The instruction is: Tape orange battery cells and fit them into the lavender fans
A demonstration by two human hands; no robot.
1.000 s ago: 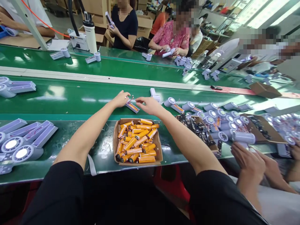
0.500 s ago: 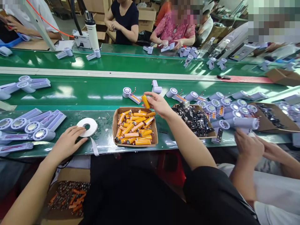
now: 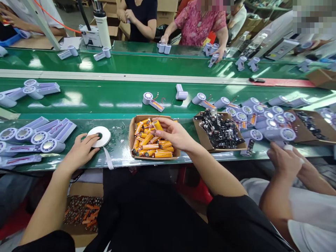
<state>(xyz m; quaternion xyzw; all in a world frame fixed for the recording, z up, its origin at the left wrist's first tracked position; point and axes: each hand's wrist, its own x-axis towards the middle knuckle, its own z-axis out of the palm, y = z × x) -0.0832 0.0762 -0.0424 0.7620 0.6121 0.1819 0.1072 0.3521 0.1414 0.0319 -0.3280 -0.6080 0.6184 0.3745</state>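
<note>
1. Workbench: I judge battery handling to be the step in hand; its near edge runs just beside the cardboard box.
2. That box holds orange batteries; any sideways move calls for lifting over its rim, with the parts box to the right.
3. Right hand: nearly closed, pinching one battery over the pile.
4. Left hand: loosely open, fingertips on the tape roll; green tabletop shows between roll and box.
</note>
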